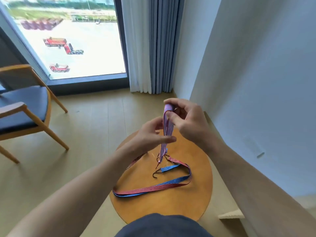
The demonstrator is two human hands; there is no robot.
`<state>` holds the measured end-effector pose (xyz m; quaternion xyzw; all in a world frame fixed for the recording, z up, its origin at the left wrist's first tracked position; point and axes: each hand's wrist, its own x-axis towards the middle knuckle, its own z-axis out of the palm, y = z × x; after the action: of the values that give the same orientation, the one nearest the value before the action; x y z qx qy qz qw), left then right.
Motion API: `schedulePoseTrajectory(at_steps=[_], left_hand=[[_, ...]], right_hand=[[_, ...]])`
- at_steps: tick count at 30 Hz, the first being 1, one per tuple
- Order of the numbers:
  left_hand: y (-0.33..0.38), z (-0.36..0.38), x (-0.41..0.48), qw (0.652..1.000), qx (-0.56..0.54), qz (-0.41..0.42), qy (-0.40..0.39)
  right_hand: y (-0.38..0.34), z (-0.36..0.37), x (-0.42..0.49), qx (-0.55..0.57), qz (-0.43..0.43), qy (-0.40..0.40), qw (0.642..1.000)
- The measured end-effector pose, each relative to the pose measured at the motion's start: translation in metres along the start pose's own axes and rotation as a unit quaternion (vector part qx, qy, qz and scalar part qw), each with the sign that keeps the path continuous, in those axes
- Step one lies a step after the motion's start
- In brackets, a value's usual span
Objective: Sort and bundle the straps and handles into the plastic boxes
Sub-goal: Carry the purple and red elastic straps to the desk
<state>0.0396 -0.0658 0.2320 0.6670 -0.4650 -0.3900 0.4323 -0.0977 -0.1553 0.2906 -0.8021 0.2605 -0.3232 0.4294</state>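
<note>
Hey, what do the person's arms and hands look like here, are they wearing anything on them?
Both are bare: the left hand and right hand wear no gloves, and no rings show. The left forearm and right forearm show no sleeves, watch or bracelet as far as the frame reaches. A dark blue garment shows at the bottom edge.

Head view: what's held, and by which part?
The folded striped strap, in both hands: right hand pinches its top fold, left hand pinches the doubled lengths lower down.
</note>
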Motion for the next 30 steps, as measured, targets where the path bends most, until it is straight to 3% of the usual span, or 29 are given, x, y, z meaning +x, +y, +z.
schedulePoseTrajectory(at_steps=[7,12,14,18,21,24,30], left_hand=[[-0.002,0.022,0.003,0.997,-0.039,-0.023,-0.07],[-0.042,0.034,-0.009,0.99,-0.001,-0.09,-0.108],[-0.059,0.027,-0.015,0.989,-0.025,-0.125,-0.078],[-0.061,0.012,-0.013,0.976,-0.122,-0.155,0.096],[-0.038,0.001,-0.003,0.951,-0.228,-0.151,0.142],[-0.013,-0.009,0.001,0.948,-0.268,-0.11,0.131],[0.03,0.0,0.0,0.985,-0.136,-0.066,0.076]], right_hand=[[-0.027,-0.028,0.0,0.18,-0.011,0.044,0.983],[0.001,-0.067,-0.003,0.305,0.081,0.172,0.933],[0.028,-0.08,-0.008,0.323,0.132,0.213,0.913],[0.097,-0.075,-0.03,0.276,0.27,0.23,0.893],[0.148,-0.051,-0.061,0.225,0.363,0.173,0.888],[0.178,-0.017,-0.094,0.168,0.409,0.077,0.893],[0.165,0.029,-0.101,0.158,0.382,-0.2,0.888]])
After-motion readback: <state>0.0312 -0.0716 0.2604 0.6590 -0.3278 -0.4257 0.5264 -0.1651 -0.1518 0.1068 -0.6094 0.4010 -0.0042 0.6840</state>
